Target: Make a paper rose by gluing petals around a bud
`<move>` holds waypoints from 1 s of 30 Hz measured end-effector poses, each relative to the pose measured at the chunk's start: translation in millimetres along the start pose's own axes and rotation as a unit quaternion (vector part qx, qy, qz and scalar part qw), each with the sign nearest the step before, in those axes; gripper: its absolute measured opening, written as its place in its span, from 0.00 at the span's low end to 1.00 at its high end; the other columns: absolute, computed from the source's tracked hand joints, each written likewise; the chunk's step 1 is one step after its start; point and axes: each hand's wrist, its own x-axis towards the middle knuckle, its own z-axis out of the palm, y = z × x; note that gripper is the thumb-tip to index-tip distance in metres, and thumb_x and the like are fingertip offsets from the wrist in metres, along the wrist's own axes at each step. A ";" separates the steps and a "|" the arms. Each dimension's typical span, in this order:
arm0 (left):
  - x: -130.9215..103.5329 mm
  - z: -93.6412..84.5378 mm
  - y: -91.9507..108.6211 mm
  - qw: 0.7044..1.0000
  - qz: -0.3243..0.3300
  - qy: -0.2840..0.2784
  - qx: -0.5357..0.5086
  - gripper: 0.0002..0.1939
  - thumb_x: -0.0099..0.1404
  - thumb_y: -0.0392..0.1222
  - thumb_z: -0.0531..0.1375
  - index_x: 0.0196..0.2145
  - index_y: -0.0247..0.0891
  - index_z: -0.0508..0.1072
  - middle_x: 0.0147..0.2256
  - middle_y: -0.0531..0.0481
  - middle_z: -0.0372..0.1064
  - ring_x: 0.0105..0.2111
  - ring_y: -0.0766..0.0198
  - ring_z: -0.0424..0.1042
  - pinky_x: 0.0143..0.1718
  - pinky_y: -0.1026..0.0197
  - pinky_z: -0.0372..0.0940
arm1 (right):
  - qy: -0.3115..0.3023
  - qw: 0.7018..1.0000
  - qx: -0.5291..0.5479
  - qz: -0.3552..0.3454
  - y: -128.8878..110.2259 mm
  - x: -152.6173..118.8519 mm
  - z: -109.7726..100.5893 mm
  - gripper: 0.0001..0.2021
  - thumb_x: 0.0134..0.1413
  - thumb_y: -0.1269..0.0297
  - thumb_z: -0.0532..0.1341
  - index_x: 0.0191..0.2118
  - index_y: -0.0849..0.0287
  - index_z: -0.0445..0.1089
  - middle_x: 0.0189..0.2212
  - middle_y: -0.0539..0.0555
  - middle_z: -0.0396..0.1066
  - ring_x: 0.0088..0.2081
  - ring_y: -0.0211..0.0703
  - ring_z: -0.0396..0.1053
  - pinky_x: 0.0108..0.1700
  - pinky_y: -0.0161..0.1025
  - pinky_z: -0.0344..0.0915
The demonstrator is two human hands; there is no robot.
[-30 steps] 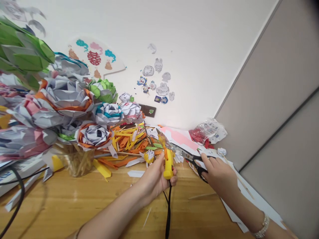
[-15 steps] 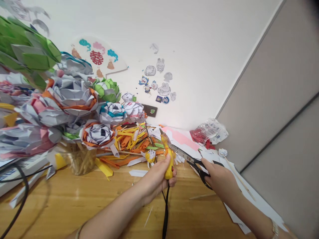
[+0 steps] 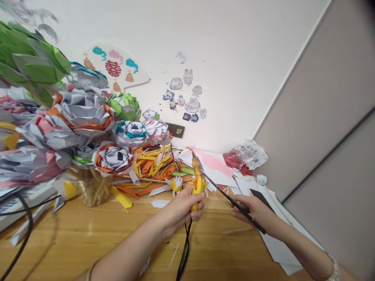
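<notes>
The left hand [image 3: 187,205] is clamped round the yellow glue gun [image 3: 199,183], which stands nozzle-up above the middle of the wooden table [image 3: 88,234]. The right hand [image 3: 258,212], to its right, grips the scissors [image 3: 235,204] by the handles. Half a second ago their flat side and black loops faced me; now they are turned edge-on — just a thin dark line running up to the nozzle's right side. Whether the tip touches the nozzle, I can't tell from here. The left fingers sit differently on the glue gun's body, and the black cord [image 3: 187,242] below has swung left at its near end. The paper flowers [image 3: 83,111] on the left, the yellow and orange paper strips [image 3: 155,162] and the pink paper [image 3: 211,162] on the far side — all where they were.
</notes>
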 end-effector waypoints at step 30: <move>-3.0 -0.9 5.2 1.000 0.006 -0.009 -0.021 0.14 0.57 0.42 0.61 0.28 0.38 0.55 0.21 0.59 0.58 0.14 0.79 0.53 0.20 0.69 0.42 | 0.276 0.908 -0.315 0.029 -13.4 -27.4 17.1 0.22 0.41 0.62 0.60 0.47 0.53 0.64 0.34 0.52 0.72 0.35 0.48 0.70 0.31 0.38 0.63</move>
